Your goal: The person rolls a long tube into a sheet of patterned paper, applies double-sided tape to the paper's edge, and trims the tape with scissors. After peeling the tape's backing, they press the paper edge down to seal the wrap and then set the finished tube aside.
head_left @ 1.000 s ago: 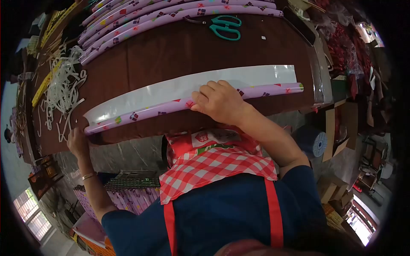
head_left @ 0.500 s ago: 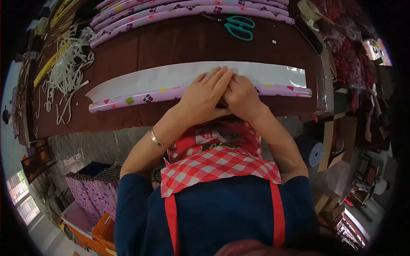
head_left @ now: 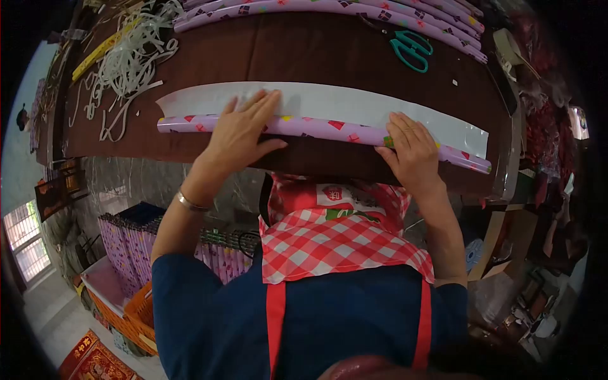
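Observation:
A partly rolled sheet of lilac wrapping paper (head_left: 330,130) with a gift pattern lies across the brown-covered table. Its flat part shows the white underside (head_left: 329,101) beyond the roll. My left hand (head_left: 244,130) rests on the left half of the roll, fingers stretched out over the white side, thumb apart toward me. Farther right, my right hand (head_left: 411,149) lies over the roll with its fingers extended and its thumb on the near side. Neither palm's contact with the paper can be seen.
Teal-handled scissors (head_left: 411,49) lie beyond the sheet. Several finished lilac rolls (head_left: 304,6) line the table's far side. A tangle of white strips (head_left: 136,57) is at the left, near a yellow strip (head_left: 104,50). A tape roll (head_left: 506,47) sits far right.
My hands have parted from the middle of the roll, one to each side, and flattened on it. The whole view has turned slightly, and a bit more of the sheet appears rolled.

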### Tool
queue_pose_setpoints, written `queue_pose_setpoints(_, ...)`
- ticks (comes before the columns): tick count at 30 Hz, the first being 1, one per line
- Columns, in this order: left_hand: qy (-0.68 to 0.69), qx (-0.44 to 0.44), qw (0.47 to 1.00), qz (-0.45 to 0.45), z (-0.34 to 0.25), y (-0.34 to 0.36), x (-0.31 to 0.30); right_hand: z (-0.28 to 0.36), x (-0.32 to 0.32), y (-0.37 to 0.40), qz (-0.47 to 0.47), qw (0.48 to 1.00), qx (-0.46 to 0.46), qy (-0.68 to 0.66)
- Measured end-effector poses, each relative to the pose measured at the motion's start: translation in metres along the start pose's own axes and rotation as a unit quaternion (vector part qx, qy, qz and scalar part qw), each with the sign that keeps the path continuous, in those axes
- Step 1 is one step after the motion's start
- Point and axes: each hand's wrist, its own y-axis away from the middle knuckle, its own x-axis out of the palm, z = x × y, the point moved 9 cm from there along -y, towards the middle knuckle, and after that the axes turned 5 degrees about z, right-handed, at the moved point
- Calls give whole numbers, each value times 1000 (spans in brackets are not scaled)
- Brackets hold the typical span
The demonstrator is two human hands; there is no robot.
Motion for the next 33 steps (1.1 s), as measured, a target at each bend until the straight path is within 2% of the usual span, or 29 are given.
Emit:
queue_pose_setpoints(4,-51,-86,995,-14,74,45,-15,-2,0,1,2,1000,8,-4)
queue_pose_setpoints(8,-99,-111,988,-32,128,85,-19,-2,3,2,3,1000,6,-5)
queue_pose_setpoints(10,-146,-157,976,-28,152,102,-25,-1,2,2,5,1000,4,-4)
queue_pose_setpoints(11,-150,-202,968,-16,169,113,-27,-1,3,1,7,1000,2,-3)
queue_pose_setpoints(12,-153,-208,966,-18,179,120,-30,0,2,1,3,1000,-4,-6)
queue_pose_setpoints(14,-159,-301,939,51,210,144,-28,-1,2,-1,5,1000,-6,-15)
queue_pose_setpoints(17,-151,-397,902,78,205,163,-42,-3,4,1,3,1000,-8,-29)
queue_pose_setpoints(19,-112,-412,903,50,197,158,-57,0,5,1,13,999,-20,-42)
queue_pose_setpoints(21,-13,-334,941,-57,205,140,-63,0,3,-2,24,999,-12,-26)
queue_pose_setpoints(22,-33,-266,955,-124,194,125,-76,0,5,-1,40,999,2,-14)
queue_pose_setpoints(23,-32,-273,952,-135,196,116,-80,4,3,-1,37,999,-10,-9)
queue_pose_setpoints(25,4,-232,961,-149,192,92,-91,5,6,-4,53,999,-3,10)
queue_pose_setpoints(27,121,-283,939,-152,200,77,-98,10,7,-3,43,999,-15,6)
queue_pose_setpoints(28,138,-280,936,-162,215,66,-95,13,8,-3,44,999,-18,4)
queue_pose_setpoints(30,28,-202,954,-220,216,51,-103,20,6,-5,34,999,-34,-8)
queue_pose_setpoints(33,51,-206,955,-205,241,25,-93,23,9,-6,44,998,-37,0)
